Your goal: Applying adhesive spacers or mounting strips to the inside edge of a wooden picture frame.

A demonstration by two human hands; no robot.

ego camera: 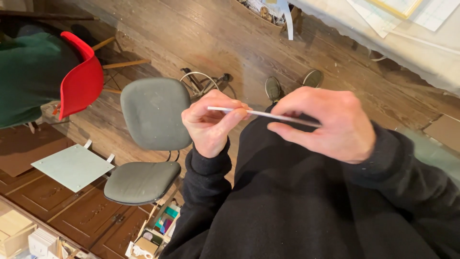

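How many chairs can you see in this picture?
2. A grey padded chair stands on the wooden floor just left of the left hand; a red shell chair is further left, beside a green garment. Others may be hidden.

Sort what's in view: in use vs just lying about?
In use: thin white strip, pinched by left hand and right hand.

Lying about: grey chair, red chair, pale green panel, papers on table.
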